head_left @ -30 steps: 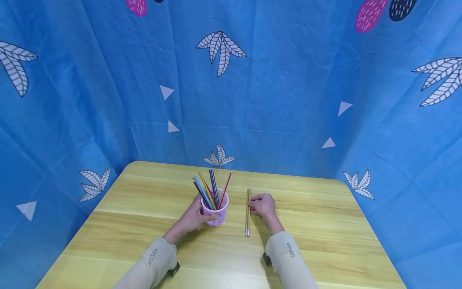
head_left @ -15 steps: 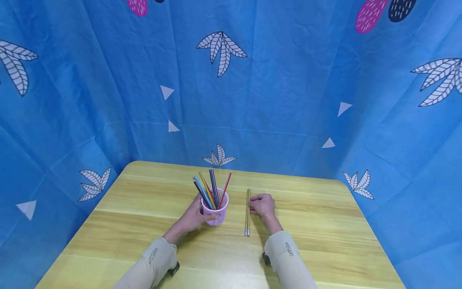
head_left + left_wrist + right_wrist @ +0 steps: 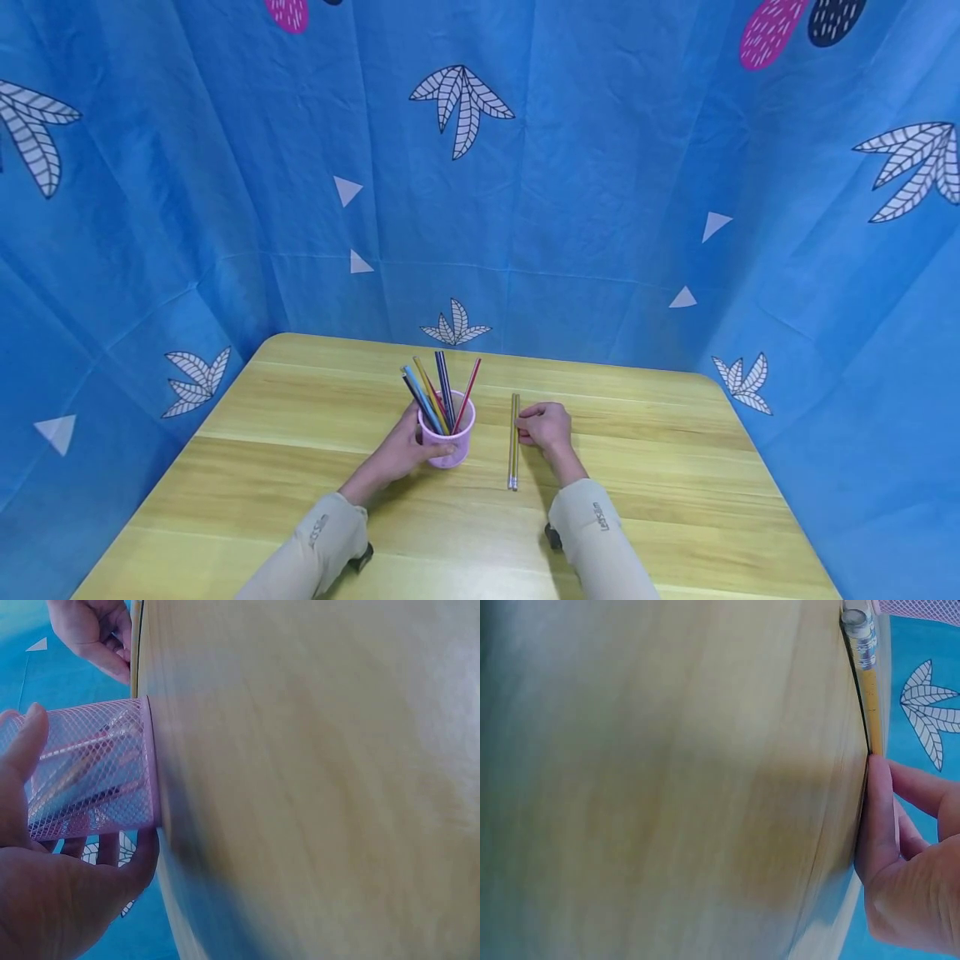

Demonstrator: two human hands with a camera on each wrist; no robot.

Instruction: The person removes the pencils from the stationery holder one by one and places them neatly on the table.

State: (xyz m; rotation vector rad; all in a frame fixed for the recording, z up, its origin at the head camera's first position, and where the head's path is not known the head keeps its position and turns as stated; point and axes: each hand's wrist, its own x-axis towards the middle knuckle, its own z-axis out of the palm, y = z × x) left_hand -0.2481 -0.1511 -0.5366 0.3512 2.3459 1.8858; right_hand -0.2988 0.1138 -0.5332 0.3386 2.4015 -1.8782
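Handling the two pencils [image 3: 513, 446] seems the step in hand: they lie side by side on the worktop [image 3: 675, 475], running toward its far edge. The left grip [image 3: 401, 452] clasps the pink mesh cup [image 3: 463, 446] beside them; the right grip [image 3: 547, 427] touches them, whether pinching I cannot tell. Lifting would need a firm pinch. The worktop's near edge is cut off.

In the head view, a short dark word [image 3: 602, 517] is printed on the pale cuff of the right sleeve [image 3: 600, 543], seeming to start with "Lets"; its other letters are too small to read surely. Similar dark lettering [image 3: 318, 530] on the left sleeve [image 3: 311, 552] is too blurred to read. In the right wrist view, bluish marks on the metal band [image 3: 863, 646] of a pencil [image 3: 872, 712] are illegible.
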